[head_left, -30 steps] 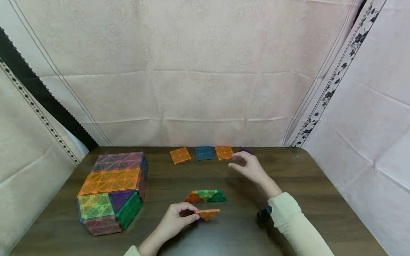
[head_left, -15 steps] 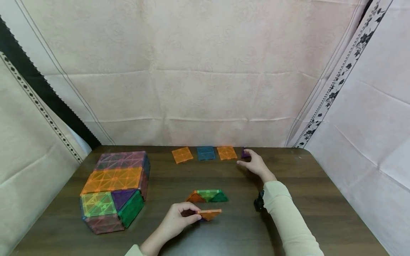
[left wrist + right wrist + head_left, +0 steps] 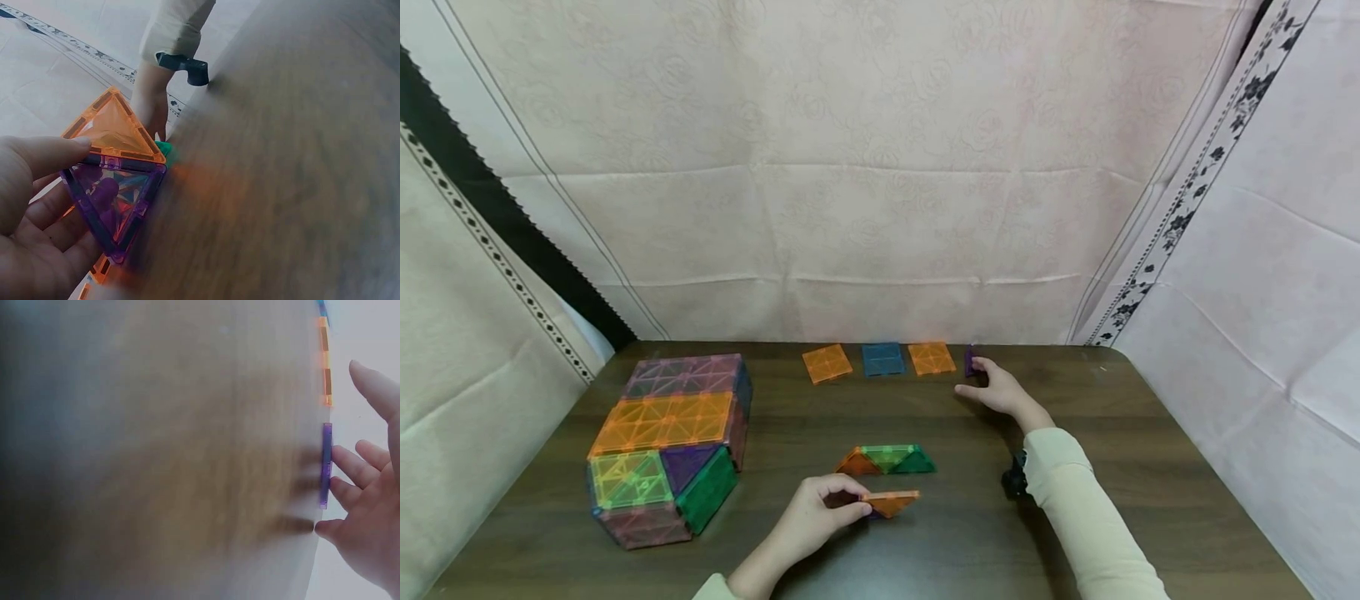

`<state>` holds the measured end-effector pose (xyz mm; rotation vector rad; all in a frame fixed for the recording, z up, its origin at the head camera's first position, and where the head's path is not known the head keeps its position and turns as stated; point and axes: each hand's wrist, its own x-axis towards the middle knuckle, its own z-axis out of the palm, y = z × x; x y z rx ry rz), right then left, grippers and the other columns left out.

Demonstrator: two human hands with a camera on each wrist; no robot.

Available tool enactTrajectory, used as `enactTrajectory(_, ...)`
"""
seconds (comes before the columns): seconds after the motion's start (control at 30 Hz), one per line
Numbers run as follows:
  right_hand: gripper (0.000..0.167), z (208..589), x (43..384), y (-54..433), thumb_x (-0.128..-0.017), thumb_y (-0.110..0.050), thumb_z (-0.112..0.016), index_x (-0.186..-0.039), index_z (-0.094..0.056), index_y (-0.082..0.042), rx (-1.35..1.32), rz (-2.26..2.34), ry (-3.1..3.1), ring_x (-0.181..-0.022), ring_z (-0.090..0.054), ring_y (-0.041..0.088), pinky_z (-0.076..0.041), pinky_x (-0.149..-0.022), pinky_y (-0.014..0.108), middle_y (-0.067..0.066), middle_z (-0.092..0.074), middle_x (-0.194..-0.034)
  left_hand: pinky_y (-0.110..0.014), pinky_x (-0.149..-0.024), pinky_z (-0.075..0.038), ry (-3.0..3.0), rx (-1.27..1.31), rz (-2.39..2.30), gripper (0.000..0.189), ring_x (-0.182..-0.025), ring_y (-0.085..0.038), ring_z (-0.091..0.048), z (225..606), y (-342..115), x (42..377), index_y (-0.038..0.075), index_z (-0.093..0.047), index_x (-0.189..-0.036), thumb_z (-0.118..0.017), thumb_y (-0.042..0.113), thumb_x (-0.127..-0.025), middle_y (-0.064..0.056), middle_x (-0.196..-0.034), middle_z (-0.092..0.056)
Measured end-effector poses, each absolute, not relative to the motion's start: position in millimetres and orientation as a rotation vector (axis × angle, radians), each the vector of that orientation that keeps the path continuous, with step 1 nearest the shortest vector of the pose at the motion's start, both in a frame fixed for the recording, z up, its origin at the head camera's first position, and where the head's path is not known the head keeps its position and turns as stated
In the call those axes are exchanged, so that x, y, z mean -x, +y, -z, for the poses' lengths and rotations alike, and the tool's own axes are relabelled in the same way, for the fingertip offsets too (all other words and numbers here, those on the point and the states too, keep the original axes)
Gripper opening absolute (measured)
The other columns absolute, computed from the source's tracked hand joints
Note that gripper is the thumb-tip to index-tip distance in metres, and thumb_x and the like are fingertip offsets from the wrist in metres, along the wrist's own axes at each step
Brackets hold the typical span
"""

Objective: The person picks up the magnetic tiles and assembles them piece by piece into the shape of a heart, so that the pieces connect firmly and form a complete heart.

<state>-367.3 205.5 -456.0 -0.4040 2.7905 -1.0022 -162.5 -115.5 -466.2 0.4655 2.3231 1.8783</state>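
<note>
My left hand [image 3: 816,517] pinches an orange triangular magnetic tile [image 3: 112,128] between thumb and fingers, low over the table's near middle. Joined along its edge is a purple triangular tile [image 3: 115,203], hanging below it in the left wrist view. At the table's back edge, my right hand [image 3: 1000,392] reaches a purple magnetic tile [image 3: 969,361]. Its fingers are extended and spread, with fingertips right at that tile [image 3: 326,465] in the right wrist view; the thumb stands apart. Just beyond my left hand sits a low joined piece of orange and green tiles [image 3: 887,458].
A large block of joined coloured tiles [image 3: 662,421] stands on the left. Along the back edge lie an orange square tile [image 3: 827,363], a blue square tile [image 3: 883,359] and another orange square tile [image 3: 932,358]. White cloth [image 3: 880,208] hangs behind the brown table [image 3: 1150,500].
My right hand has moved right and back, from near the orange square to the purple tile, which now looks narrower. The left hand keeps its hold on the joined triangles.
</note>
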Motion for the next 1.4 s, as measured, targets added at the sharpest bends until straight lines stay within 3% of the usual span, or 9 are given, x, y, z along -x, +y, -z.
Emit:
enactTrajectory(0.47, 0.077, 450, 334, 206, -0.090, -0.041, -0.067, -0.144, -0.036, 0.003, 0.547, 0.950, 2.775, -0.130, -0.041, 0.042, -0.034, -0.105, 0.056, 0.022, -0.049, -0.139, -0.023, -0.066, -0.051, 2.319, -0.480, -1.901, 0.014, -0.076, -0.005, -0.061, 465, -118, 162, 0.000, -0.073, -0.093, -0.074, 0.010, -0.084, -0.011, -0.091, -0.070)
enactTrajectory(0.73, 0.074, 450, 347, 202, -0.087, -0.026, -0.073, -0.145, -0.036, 0.001, 0.436, 1.124, 2.831, -0.130, -0.042, 0.041, -0.037, -0.103, 0.055, 0.025, -0.044, -0.143, -0.023, -0.065, -0.051, 2.305, -0.484, -1.915, 0.014, -0.076, -0.006, -0.061, 465, -118, 162, -0.002, -0.073, -0.094, -0.073, 0.009, -0.085, -0.014, -0.092, -0.070)
enactTrajectory(0.9, 0.078, 456, 360, 203, -0.084, -0.027, -0.076, -0.145, -0.036, 0.002, 0.341, 1.125, 2.849, -0.130, -0.041, 0.041, -0.035, -0.104, 0.054, 0.025, -0.043, -0.144, -0.023, -0.066, -0.051, 2.292, -0.489, -1.922, 0.014, -0.077, -0.006, -0.061, 465, -117, 162, -0.002, -0.072, -0.095, -0.073, 0.008, -0.085, -0.015, -0.093, -0.070)
enactTrajectory(1.13, 0.075, 459, 364, 203, -0.081, -0.029, -0.079, -0.142, -0.043, 0.000, 0.302, 0.961, 2.913, -0.123, -0.044, 0.042, -0.025, -0.104, 0.063, 0.023, -0.052, -0.135, -0.023, -0.069, -0.051, 2.284, -0.465, -1.917, 0.014, -0.079, -0.006, -0.061, 465, -115, 161, -0.001, -0.073, -0.095, -0.073, 0.008, -0.085, -0.014, -0.094, -0.070)
enactTrajectory(1.4, 0.075, 461, 363, 205, -0.082, -0.026, -0.079, -0.140, -0.043, 0.005, 0.294, 0.992, 2.880, -0.108, -0.048, 0.037, -0.041, -0.097, 0.052, 0.027, -0.041, -0.129, -0.022, -0.069, -0.051, 2.270, -0.461, -1.925, 0.014, -0.080, -0.006, -0.061, 464, -115, 161, -0.002, -0.072, -0.095, -0.072, 0.007, -0.085, -0.017, -0.095, -0.070)
